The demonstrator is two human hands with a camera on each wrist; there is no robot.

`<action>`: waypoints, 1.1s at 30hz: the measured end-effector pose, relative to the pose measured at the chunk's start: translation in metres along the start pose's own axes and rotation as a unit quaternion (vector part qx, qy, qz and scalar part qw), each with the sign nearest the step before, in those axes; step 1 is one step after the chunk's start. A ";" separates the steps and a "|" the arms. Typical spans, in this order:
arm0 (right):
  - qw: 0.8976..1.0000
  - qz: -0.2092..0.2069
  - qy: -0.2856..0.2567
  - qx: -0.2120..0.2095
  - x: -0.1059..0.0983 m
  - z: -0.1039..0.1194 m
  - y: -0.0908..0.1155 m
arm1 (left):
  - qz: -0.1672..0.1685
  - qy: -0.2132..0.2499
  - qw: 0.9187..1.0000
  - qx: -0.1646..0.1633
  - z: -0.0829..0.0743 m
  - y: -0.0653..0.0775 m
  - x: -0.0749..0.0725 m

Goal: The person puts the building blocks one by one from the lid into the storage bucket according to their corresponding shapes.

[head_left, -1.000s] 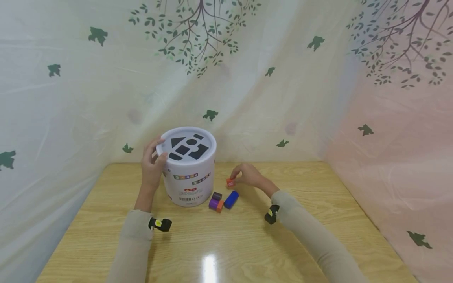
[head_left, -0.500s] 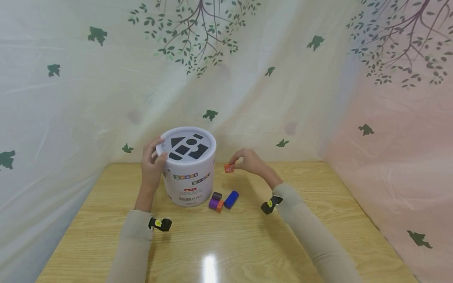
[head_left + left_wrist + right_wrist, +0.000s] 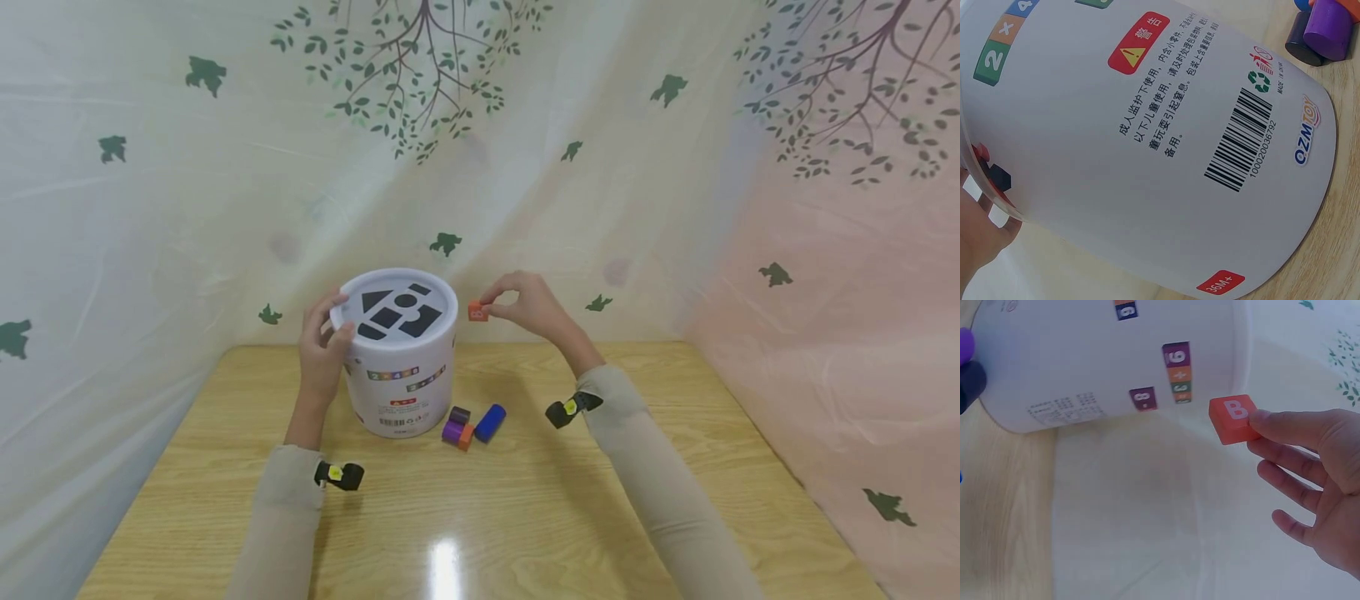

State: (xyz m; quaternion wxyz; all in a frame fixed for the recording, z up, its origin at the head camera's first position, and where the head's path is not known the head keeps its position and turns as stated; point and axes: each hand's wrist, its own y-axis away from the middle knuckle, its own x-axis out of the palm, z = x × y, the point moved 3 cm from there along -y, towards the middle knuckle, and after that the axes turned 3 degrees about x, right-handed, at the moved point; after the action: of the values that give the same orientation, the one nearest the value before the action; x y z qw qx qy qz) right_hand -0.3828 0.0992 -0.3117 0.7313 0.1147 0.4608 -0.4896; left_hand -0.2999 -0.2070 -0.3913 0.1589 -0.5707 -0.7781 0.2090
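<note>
Both forearms (image 3: 285, 521) reach forward; the left hand (image 3: 319, 354) grips with bent fingers (image 3: 322, 308), the right hand (image 3: 534, 307) pinches between thumb (image 3: 1297, 428) and forefinger (image 3: 1288, 457).

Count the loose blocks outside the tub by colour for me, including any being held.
Red block, in the right hand: 1
Orange block: 1
Purple block: 1
Black block: 1
Blue block: 1
Total: 5
</note>
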 end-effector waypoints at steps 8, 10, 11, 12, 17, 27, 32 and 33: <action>0.999 -0.037 0.000 -0.022 -0.009 0.015 -0.005 | 0.004 0.004 1.000 0.000 -0.018 0.005 0.002; 0.999 -0.042 0.001 -0.025 -0.011 0.018 -0.007 | 0.006 0.005 1.000 0.000 -0.018 0.005 0.002; 0.999 -0.045 0.002 -0.025 -0.012 0.019 -0.007 | 0.006 0.005 1.000 0.000 -0.017 0.005 0.002; 0.999 -0.047 0.002 -0.025 -0.012 0.020 -0.008 | 0.006 0.005 1.000 -0.001 -0.017 0.004 0.002; 0.998 -0.054 0.002 -0.020 -0.016 0.031 -0.012 | 0.006 -0.001 1.000 -0.002 -0.016 0.004 0.002; 0.998 -0.054 0.006 -0.016 -0.007 0.047 -0.027 | -0.001 -0.001 1.000 0.004 0.013 -0.004 -0.001; 0.998 -0.062 0.016 -0.027 0.000 0.052 -0.033 | 0.000 -0.004 1.000 0.014 0.021 -0.006 -0.003; 0.998 -0.063 0.018 -0.026 0.001 0.053 -0.033 | 0.001 -0.004 1.000 0.016 0.021 -0.006 -0.003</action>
State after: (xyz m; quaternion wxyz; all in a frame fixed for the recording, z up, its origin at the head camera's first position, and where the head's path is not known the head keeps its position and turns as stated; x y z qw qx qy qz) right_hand -0.3805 0.0495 -0.2740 0.6934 0.0748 0.4928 -0.5202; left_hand -0.3140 -0.2147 -0.4069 0.1647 -0.5677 -0.7749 0.2238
